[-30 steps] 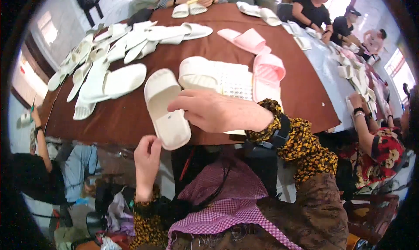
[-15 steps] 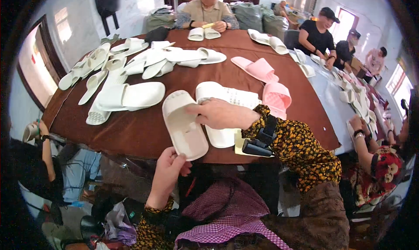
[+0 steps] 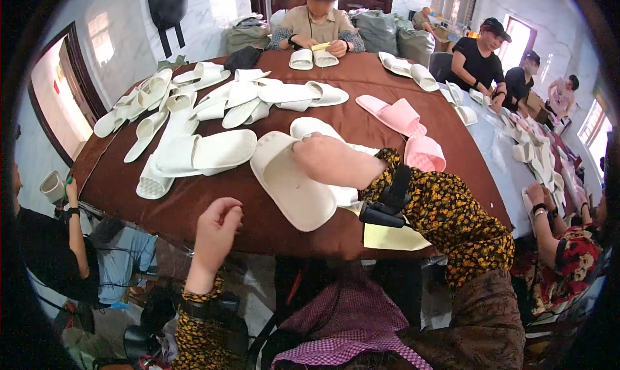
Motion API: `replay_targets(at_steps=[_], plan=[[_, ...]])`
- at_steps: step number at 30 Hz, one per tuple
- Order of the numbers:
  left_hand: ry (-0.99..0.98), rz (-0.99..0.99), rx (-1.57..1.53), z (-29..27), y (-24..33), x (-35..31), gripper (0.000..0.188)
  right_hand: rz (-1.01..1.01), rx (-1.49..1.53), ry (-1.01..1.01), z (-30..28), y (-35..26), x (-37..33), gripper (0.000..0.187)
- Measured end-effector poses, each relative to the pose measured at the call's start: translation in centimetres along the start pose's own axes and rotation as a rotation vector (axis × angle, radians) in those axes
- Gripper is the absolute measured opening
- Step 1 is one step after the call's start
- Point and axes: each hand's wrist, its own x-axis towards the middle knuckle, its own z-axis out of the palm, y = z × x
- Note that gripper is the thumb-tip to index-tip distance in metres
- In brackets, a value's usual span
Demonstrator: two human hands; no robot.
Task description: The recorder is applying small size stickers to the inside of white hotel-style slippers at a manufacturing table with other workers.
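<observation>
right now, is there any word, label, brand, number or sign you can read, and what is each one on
None can be read.
White slipper at the right hand: any mark on its insole is too small to make out.
Yellow paper at the near edge of the table: no legible print.
Pink slippers: no legible print.

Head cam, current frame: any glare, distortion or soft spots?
Head view: fisheye bows the brown table's near edge and the corners go black; head view: the upper-right window looks blown out, with sheen on the blue-grey table; head view: the pale slipper at the right hand shows little sole texture; head view: distant background looks soft.
</observation>
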Motion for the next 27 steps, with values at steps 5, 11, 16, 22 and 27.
replay_targets(at_steps=[5,11,16,22,27], plan=[[0.227,0.055,0.301,-4.0,-0.5,2.5,0.023,0.036,0.056,-0.003,-1.3,2.7,1.6,0.012],[0.515,-0.248,-0.149,-7.7,-5.9,5.6,0.036,0.107,0.046,0.082,-3.5,6.0,-1.0,0.019],[0.49,-0.349,-0.55,-10.5,-7.8,5.9,0.042,0.523,0.237,0.125,-6.8,7.2,-3.8,0.023],[0.534,-0.468,-0.858,-9.2,-5.9,8.6,0.053,0.542,0.059,0.337,-9.8,10.2,-9.0,0.031],[0.459,-0.426,-0.912,-8.6,-5.7,10.2,0.047,0.707,-0.116,0.374,-12.1,15.0,-16.9,0.041]])
